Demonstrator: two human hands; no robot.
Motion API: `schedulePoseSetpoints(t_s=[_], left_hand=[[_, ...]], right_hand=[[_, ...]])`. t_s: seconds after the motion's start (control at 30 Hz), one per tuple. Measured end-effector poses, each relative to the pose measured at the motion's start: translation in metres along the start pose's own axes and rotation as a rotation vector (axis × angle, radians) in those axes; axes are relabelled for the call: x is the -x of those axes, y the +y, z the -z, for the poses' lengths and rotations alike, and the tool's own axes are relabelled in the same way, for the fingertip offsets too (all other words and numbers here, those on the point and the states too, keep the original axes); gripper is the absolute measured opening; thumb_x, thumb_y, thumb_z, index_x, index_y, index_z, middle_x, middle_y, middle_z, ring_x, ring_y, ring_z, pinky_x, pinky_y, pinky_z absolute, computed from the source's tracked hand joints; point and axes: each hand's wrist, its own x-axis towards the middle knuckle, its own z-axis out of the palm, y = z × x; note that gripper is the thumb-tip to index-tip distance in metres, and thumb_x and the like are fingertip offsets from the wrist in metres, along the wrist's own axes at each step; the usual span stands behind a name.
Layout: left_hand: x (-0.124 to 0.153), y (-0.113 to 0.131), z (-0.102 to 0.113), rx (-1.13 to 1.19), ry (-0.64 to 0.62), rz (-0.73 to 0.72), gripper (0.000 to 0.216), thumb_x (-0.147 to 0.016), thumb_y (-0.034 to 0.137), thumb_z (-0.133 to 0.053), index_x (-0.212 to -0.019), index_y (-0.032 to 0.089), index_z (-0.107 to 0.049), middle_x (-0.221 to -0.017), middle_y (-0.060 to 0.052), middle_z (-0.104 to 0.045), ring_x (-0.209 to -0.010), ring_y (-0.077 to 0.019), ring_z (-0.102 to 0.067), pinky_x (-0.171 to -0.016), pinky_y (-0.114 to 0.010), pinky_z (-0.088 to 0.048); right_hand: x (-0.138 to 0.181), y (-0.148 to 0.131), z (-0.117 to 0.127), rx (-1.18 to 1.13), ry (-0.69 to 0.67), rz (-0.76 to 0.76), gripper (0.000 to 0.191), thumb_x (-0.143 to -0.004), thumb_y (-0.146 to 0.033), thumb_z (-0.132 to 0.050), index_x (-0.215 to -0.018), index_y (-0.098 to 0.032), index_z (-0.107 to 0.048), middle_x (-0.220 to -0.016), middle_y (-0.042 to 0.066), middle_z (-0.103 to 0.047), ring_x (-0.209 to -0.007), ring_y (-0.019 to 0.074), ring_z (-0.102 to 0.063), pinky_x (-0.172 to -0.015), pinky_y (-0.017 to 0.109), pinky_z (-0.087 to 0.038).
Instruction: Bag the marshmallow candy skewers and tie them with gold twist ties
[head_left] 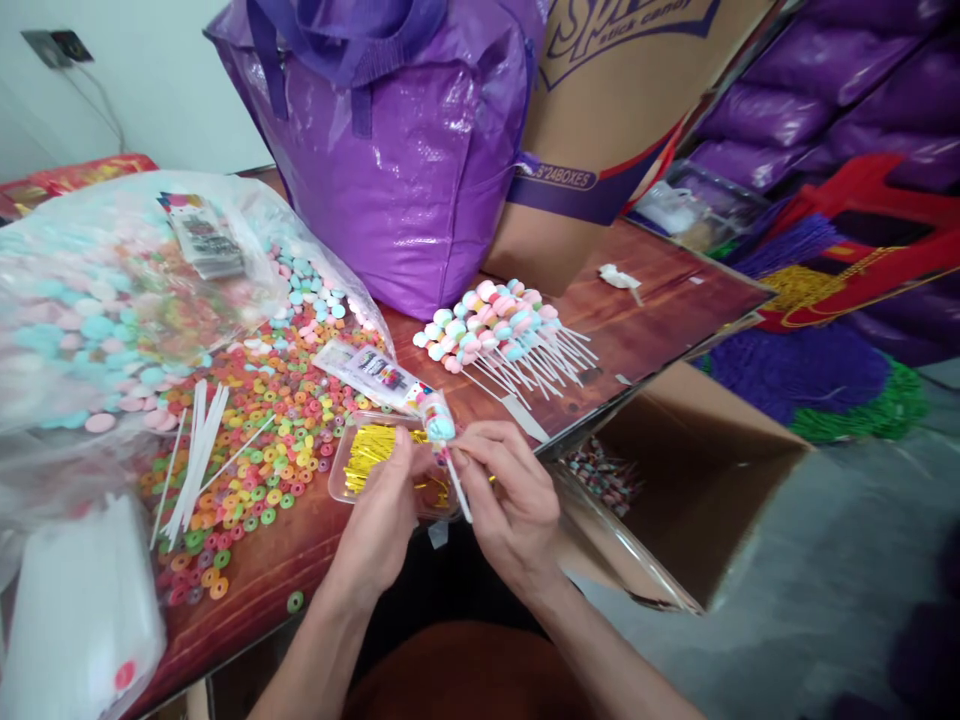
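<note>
My left hand (386,510) and my right hand (506,495) meet at the near table edge, both closed round a candy skewer (441,425) in a clear printed wrapper. Its white stick pokes down between my fingers. Right under my hands lies a clear tray of gold twist ties (371,450). A pile of finished candy skewers (491,325) with white sticks lies further back on the brown table (660,300).
Loose coloured ring candies (270,440) and white sticks (195,450) cover the left of the table, beside a clear bag of pastel candies (97,300). A purple bag (397,150) and cardboard box (622,90) stand behind. An open carton (697,480) sits at the right.
</note>
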Motion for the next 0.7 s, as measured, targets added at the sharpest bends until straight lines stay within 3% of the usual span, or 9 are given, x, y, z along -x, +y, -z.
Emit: schedulePoseSetpoints(t_s=[0.23,0.3,0.4,0.47,0.6,0.63,0.7], left_hand=[[-0.009,-0.017,-0.023,0.045,-0.048,0.095,0.020,-0.069,0.037,-0.084,-0.076,0.019,-0.079,-0.075,-0.002,-0.068,-0.075,-0.0138,-0.059,-0.075,-0.026,-0.048],[-0.014,-0.023,-0.027,0.000,-0.016,0.032,0.018,-0.071,0.036,-0.082,-0.077,0.019,-0.078,-0.076,-0.002,-0.069,-0.077,-0.0141,-0.060,-0.077,-0.026,-0.048],[-0.020,-0.029,-0.033,-0.253,0.026,-0.138,0.014,-0.078,0.032,-0.075,-0.072,0.019,-0.075,-0.068,0.000,-0.064,-0.068,-0.0127,-0.056,-0.070,-0.025,-0.045],[-0.023,-0.028,-0.036,-0.504,-0.054,-0.240,0.018,-0.082,0.029,-0.069,-0.067,0.019,-0.071,-0.064,0.001,-0.061,-0.063,-0.0127,-0.054,-0.066,-0.026,-0.043],[-0.038,-0.008,-0.031,-0.925,-0.415,-0.362,0.025,-0.091,0.031,-0.059,-0.073,0.020,-0.072,-0.078,-0.004,-0.070,-0.077,-0.0179,-0.062,-0.075,-0.030,-0.045],[-0.047,0.000,-0.026,-1.008,-0.385,-0.403,0.022,-0.091,0.033,-0.059,-0.079,0.020,-0.073,-0.082,-0.005,-0.071,-0.079,-0.0188,-0.063,-0.076,-0.031,-0.045],[-0.070,0.018,-0.012,-1.264,-0.203,-0.482,0.021,-0.093,0.033,-0.055,-0.089,0.021,-0.072,-0.092,-0.007,-0.072,-0.089,-0.0216,-0.063,-0.083,-0.034,-0.044]], right_hand=[[0.015,0.017,0.032,-0.071,0.018,-0.142,0.026,-0.092,-0.009,-0.057,-0.104,-0.024,-0.076,-0.099,0.006,-0.062,-0.091,0.0181,-0.062,-0.077,0.031,-0.051],[0.017,0.020,0.043,-0.156,-0.039,-0.279,0.023,-0.095,-0.017,-0.056,-0.102,-0.024,-0.077,-0.097,0.006,-0.064,-0.086,0.0172,-0.062,-0.074,0.030,-0.050],[0.027,0.024,0.055,-0.397,-0.173,-0.573,0.021,-0.096,-0.031,-0.058,-0.098,-0.022,-0.077,-0.081,0.004,-0.066,-0.064,0.0132,-0.057,-0.058,0.027,-0.045],[0.037,0.026,0.058,-0.562,-0.189,-0.749,0.020,-0.091,-0.036,-0.066,-0.091,-0.019,-0.076,-0.069,0.002,-0.063,-0.053,0.0102,-0.051,-0.050,0.024,-0.039],[0.058,0.036,0.065,-0.812,0.100,-0.941,0.022,-0.084,-0.038,-0.076,-0.078,-0.017,-0.072,-0.055,-0.004,-0.050,-0.044,0.0043,-0.036,-0.047,0.021,-0.032],[0.062,0.040,0.069,-0.878,0.186,-0.960,0.023,-0.083,-0.039,-0.077,-0.077,-0.018,-0.071,-0.055,-0.006,-0.047,-0.044,0.0035,-0.032,-0.047,0.020,-0.032],[0.066,0.051,0.079,-0.990,0.351,-0.959,0.022,-0.080,-0.039,-0.080,-0.079,-0.020,-0.069,-0.058,-0.008,-0.042,-0.044,0.0028,-0.026,-0.046,0.019,-0.033]])
